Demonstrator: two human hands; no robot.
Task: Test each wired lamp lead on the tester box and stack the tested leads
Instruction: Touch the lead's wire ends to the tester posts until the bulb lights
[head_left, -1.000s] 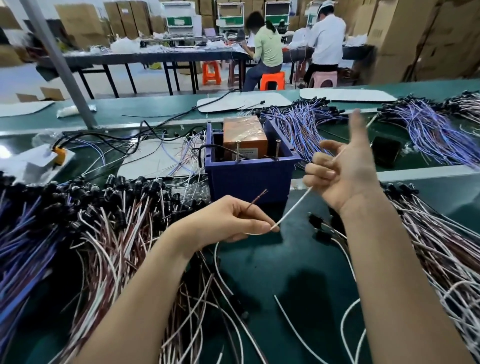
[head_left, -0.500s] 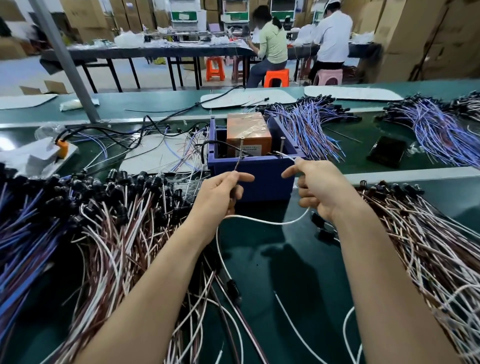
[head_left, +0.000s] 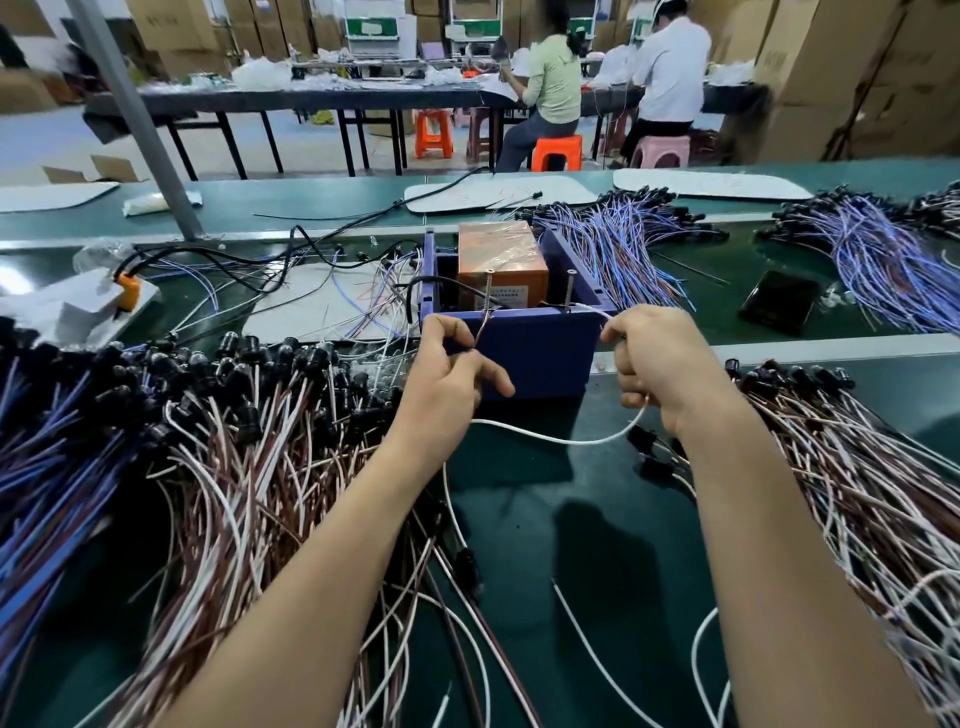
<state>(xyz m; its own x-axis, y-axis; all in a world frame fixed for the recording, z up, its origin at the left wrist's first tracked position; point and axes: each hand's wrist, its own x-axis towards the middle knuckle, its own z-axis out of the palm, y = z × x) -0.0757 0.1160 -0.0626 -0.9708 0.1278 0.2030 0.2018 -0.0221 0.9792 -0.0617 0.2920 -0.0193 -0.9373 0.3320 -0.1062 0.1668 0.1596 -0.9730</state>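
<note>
Left pile (head_left: 218, 467): brown-and-white leads with black sockets, 9 o'clock on the green belt (head_left: 597, 519).
Right pile (head_left: 857, 493): same sort, 3 o'clock.
Lead (head_left: 561, 440): its white wire sags between both hands, just short of the box.
Left hand (head_left: 447, 374): thumb and forefinger pinch the brown end; tip by the left post (head_left: 488, 291), contact unclear.
Right hand (head_left: 660, 364): fingers curled round the white end, which reaches toward the right post (head_left: 570, 288).
Tester box (head_left: 540, 358): blue, 12 o'clock, orange unit (head_left: 501, 254) inside.
Violet leads (head_left: 623, 249): 1 o'clock, beyond the box.
</note>
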